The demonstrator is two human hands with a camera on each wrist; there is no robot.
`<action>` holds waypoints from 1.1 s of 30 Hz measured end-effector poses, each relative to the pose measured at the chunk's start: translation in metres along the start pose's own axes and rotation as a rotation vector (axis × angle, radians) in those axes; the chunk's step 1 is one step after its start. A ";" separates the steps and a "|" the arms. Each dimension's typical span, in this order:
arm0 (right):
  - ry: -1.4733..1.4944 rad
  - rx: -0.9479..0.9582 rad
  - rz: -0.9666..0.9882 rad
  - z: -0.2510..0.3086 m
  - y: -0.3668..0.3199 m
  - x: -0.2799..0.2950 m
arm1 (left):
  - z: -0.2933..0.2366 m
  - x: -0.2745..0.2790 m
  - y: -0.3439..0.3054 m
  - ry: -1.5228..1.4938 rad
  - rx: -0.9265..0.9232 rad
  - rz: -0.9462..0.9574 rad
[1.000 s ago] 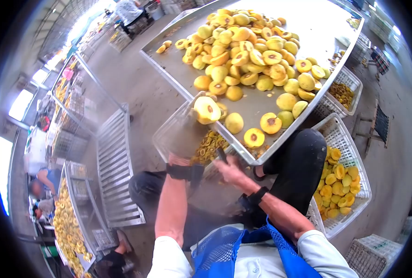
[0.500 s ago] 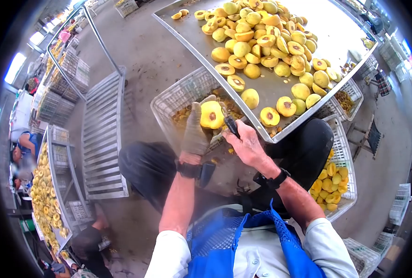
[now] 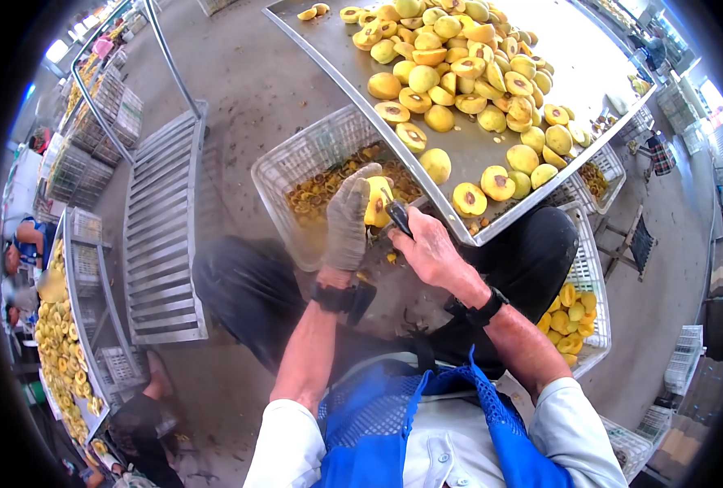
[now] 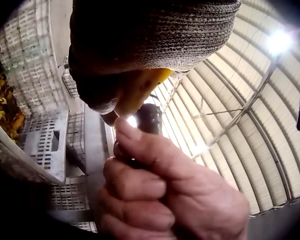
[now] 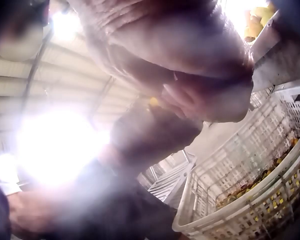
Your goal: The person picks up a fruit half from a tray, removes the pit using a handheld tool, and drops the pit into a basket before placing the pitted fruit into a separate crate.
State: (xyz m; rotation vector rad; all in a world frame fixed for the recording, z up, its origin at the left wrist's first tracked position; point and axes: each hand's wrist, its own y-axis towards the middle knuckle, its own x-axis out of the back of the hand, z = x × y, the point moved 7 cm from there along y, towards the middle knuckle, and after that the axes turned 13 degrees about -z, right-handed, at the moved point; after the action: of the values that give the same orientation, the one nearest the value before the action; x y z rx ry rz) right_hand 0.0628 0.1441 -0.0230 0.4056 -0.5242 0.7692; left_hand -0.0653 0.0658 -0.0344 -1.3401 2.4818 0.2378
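My gloved left hand holds a halved yellow peach, its cut face with the brown pit turned toward my right hand. In my bare right hand I grip a pitting tool by its black handle, its thin metal end right at the cut face. Seen in the left wrist view, the knit glove wraps over the peach half, with the tool's handle and my right thumb just beneath. In the right wrist view my fingers hide the tool.
Beneath my hands stands a white crate with pits and scraps. A metal tray heaped with halved peaches slopes across ahead. At my right knee another crate holds pitted halves. A slatted cart stands left, a stool right.
My left hand has brought the peach half back from the tray to above the scrap crate. The right hand's tool has come up to its cut face, which has turned rightward.
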 end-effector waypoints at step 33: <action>0.421 -0.564 0.629 -0.021 -0.037 -0.022 | 0.023 0.004 -0.009 0.286 0.119 0.250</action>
State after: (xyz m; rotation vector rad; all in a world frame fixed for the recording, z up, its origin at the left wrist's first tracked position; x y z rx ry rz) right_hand 0.0835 0.1186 -0.0582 -0.4667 -0.4456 1.2224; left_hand -0.0556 0.0649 -0.0570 -1.0792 2.8518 -0.0516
